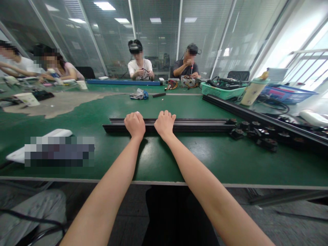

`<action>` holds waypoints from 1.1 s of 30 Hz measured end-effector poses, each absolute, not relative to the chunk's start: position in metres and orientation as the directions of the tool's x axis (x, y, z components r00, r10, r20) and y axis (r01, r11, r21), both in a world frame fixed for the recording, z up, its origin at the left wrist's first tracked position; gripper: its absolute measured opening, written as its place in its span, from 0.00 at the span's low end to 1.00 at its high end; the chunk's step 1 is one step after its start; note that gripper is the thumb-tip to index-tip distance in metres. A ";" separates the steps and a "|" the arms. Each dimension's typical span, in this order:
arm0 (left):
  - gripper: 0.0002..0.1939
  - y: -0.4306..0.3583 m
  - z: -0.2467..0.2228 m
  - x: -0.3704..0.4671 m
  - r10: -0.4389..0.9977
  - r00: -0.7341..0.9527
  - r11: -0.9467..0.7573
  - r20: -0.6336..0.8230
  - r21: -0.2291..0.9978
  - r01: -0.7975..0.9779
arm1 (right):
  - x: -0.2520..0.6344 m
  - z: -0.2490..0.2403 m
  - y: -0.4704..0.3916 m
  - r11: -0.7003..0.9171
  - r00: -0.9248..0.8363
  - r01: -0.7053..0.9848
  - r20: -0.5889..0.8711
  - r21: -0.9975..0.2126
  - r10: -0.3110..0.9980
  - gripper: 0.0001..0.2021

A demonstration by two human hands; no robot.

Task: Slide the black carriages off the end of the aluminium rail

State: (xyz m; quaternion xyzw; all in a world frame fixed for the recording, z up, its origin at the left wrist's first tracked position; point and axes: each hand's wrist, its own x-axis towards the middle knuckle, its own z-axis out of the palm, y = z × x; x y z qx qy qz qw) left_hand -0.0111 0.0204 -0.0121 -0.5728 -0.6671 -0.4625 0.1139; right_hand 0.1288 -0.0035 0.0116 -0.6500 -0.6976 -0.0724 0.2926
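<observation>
A long black metal rail with a channel-like profile lies crosswise on the green table. My left hand is closed over the rail left of its middle, with the fingers curled down its far side. Close by to the right, my right hand grips the same rail, knuckles up. The fingertips of both hands are partly hidden behind it. Several small black fittings lie loose around the rail's right end.
Another black rail runs diagonally at the right. Behind it are a green basket of cables, a cream bottle and a blue basket. A white device lies at the left. Several people sit across the table.
</observation>
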 end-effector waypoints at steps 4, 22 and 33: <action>0.23 0.018 -0.009 -0.012 0.659 -0.312 -0.091 0.684 0.485 0.870 | 0.129 0.021 -0.004 0.128 0.006 0.956 0.452 -0.266 0.892 0.15; 0.25 0.012 -0.005 -0.014 0.676 -0.303 -0.087 0.672 0.481 0.872 | 0.190 -0.001 -0.010 0.500 -0.359 0.849 0.507 -0.172 0.783 0.15; 0.25 0.014 -0.007 -0.012 0.695 -0.304 -0.065 0.652 0.478 0.876 | 0.199 -0.005 0.001 0.559 -0.278 0.714 0.562 -0.421 0.779 0.12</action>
